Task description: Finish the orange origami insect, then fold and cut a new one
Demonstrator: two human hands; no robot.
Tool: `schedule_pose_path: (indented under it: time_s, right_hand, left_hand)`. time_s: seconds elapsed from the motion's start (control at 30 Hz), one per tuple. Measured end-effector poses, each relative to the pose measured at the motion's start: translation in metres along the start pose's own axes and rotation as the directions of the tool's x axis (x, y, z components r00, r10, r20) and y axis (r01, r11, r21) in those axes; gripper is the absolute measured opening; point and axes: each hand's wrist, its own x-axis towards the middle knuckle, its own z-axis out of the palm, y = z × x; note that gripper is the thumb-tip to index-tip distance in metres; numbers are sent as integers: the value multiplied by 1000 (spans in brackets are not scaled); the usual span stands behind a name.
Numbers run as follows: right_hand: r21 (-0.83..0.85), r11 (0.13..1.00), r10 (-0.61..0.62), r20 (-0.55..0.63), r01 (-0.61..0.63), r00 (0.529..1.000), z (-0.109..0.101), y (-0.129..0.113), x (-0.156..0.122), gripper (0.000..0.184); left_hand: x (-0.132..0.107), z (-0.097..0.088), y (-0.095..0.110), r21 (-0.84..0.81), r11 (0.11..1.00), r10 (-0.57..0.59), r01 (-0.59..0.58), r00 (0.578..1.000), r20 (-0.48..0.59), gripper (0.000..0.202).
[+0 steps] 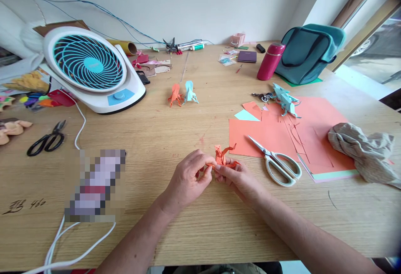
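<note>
An orange origami figure [220,155] with thin curling limbs is held between both hands over the front middle of the table. My left hand [191,173] pinches one narrow limb on the figure's left side between thumb and fingertips. Fingers of my right hand [235,177] close round the lower body, partly hiding it. Just right of the hands lie white-handled scissors [282,165], blades pointing away to the left, partly on orange paper sheets [260,134]. Farther back stand an orange paper figure [175,94] and a light blue paper figure [189,92], side by side.
A white fan [90,65] stands back left, near black-handled scissors [50,138]. A blurred-out device [95,184] with white cables [84,247] lies front left. At right are a blue folded figure [285,99], a grey cloth [360,150], a red bottle [271,62] and a teal bag [308,54].
</note>
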Motion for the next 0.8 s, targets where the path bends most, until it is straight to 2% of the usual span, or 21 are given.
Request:
schedule_pose_path:
  time_s: [0.23,0.43,0.67,0.8]
  right_hand:
    - [6,1000,1,0,-1,1000,2,-1,0,39]
    - [-10,1000,17,-44,-17,999,1,-2,-1,42]
    - [8,1000,30,-54,-30,998,1,-3,-1,42]
    - [32,999,40,-34,-39,999,0,-3,-2,40]
  left_hand:
    - [0,2,3,16,1000,-2,2,1000,-14,29]
    - [1,-1,2,12,999,-35,35,999,-10,24]
    - [1,0,3,-135,957,-258,255,966,-2,20]
    - [2,-2,4,-173,938,-297,302,953,54,16]
